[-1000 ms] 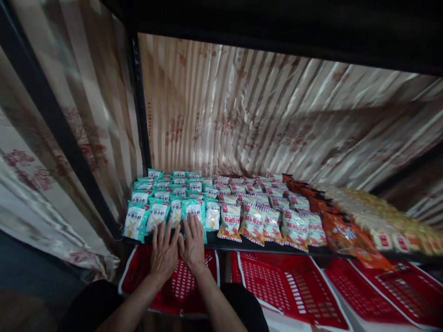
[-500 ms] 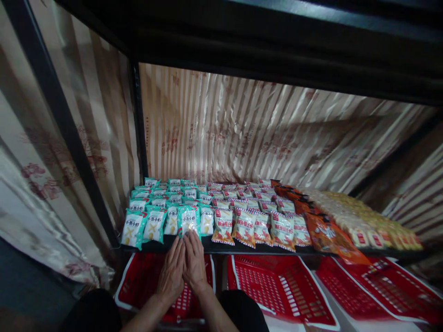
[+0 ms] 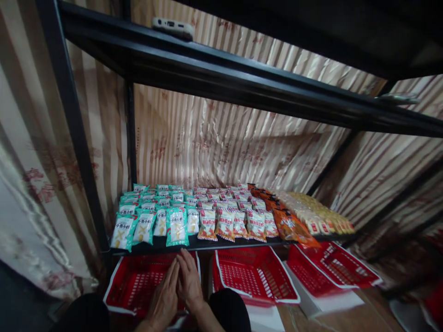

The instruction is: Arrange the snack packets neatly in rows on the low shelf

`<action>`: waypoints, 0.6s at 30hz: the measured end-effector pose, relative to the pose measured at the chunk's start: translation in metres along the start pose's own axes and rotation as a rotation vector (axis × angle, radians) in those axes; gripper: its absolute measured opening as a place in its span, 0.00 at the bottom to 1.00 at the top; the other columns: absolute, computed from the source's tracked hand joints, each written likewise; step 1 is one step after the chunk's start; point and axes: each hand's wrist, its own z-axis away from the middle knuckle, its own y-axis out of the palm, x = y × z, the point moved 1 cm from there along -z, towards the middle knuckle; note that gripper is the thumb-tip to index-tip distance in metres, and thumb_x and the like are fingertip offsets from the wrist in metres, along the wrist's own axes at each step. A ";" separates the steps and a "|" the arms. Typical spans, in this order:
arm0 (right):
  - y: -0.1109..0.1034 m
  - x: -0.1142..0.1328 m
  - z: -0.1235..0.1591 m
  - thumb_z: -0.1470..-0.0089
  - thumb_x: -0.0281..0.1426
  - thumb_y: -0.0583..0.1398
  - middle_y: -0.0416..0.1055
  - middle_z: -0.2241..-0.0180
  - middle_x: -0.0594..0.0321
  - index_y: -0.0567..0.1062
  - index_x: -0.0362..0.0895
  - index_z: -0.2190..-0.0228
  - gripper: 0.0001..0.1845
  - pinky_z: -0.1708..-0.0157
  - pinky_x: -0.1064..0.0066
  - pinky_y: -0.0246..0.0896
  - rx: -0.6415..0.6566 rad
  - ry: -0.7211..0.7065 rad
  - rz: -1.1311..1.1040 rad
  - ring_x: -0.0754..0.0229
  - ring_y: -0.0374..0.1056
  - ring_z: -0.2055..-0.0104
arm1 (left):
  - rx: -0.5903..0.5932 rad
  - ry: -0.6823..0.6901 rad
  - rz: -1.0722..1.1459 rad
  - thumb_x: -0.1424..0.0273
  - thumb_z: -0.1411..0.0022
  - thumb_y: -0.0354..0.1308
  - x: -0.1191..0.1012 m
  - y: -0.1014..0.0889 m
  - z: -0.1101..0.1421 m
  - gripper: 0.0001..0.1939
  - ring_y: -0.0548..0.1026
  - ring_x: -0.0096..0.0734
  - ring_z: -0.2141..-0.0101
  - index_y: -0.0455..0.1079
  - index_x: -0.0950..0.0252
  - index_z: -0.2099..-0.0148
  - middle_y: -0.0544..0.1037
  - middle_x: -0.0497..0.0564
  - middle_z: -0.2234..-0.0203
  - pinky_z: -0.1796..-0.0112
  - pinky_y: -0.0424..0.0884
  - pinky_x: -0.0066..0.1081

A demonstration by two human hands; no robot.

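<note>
My left hand [image 3: 164, 294] and my right hand [image 3: 189, 282] lean against each other with fingers stretched out, both above the left red basket [image 3: 133, 279]. I see nothing held in them, though the palms are hidden. Just beyond my fingertips, a teal and white snack bag [image 3: 177, 227] stands at the shelf's front edge, apart from my hands. More teal bags [image 3: 123, 230] stand in rows behind and beside it. To their right are rows of cream bags with striped edges [image 3: 225, 224].
Orange bags [image 3: 294, 227] and pale yellow packets [image 3: 323, 224] fill the shelf's right part. Red baskets [image 3: 256, 276] stand below. A black upper shelf beam [image 3: 242, 76] crosses above, with a phone [image 3: 172, 28] on it. Black posts [image 3: 74, 120] and striped curtains [image 3: 194, 143] surround the rack.
My hands have drawn back from the front teal bag and now hover lower, over the basket. My view has shifted, bringing the upper shelf and phone into sight.
</note>
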 end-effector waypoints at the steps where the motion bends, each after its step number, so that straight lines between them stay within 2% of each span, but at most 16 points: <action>1: -0.003 -0.002 0.001 0.53 0.20 0.51 0.61 0.45 0.49 0.67 0.41 0.48 0.28 0.47 0.55 0.61 0.001 0.027 0.019 0.51 0.56 0.42 | 0.021 -0.009 0.010 0.82 0.42 0.39 -0.001 0.001 0.001 0.37 0.59 0.34 0.42 0.32 0.63 0.34 0.57 0.57 0.40 0.48 0.66 0.34; 5: -0.015 -0.022 0.002 0.51 0.21 0.51 0.60 0.44 0.48 0.69 0.40 0.51 0.25 0.47 0.56 0.61 -0.014 0.179 0.067 0.51 0.57 0.42 | 0.103 -0.045 0.042 0.82 0.43 0.40 -0.006 0.005 0.001 0.34 0.58 0.34 0.42 0.44 0.65 0.35 0.55 0.57 0.39 0.47 0.65 0.33; 8: -0.021 -0.043 0.001 0.47 0.24 0.50 0.59 0.44 0.46 0.70 0.39 0.52 0.21 0.48 0.57 0.62 -0.074 0.285 0.082 0.52 0.58 0.43 | 0.120 -0.090 0.092 0.82 0.44 0.40 -0.014 0.011 -0.008 0.32 0.58 0.35 0.42 0.48 0.68 0.36 0.54 0.60 0.38 0.47 0.65 0.33; 12: -0.025 -0.071 -0.008 0.44 0.29 0.48 0.59 0.45 0.44 0.68 0.37 0.51 0.21 0.48 0.55 0.60 -0.159 0.388 0.081 0.51 0.58 0.43 | 0.117 -0.148 0.152 0.82 0.44 0.39 -0.030 0.022 -0.034 0.31 0.59 0.35 0.42 0.53 0.69 0.38 0.55 0.60 0.39 0.47 0.64 0.34; 18: -0.035 -0.105 -0.034 0.42 0.34 0.46 0.61 0.46 0.44 0.67 0.36 0.49 0.24 0.46 0.52 0.56 -0.224 0.438 0.035 0.50 0.55 0.41 | 0.084 -0.212 0.197 0.80 0.43 0.40 -0.044 0.037 -0.083 0.27 0.56 0.35 0.41 0.56 0.72 0.40 0.57 0.62 0.40 0.44 0.59 0.37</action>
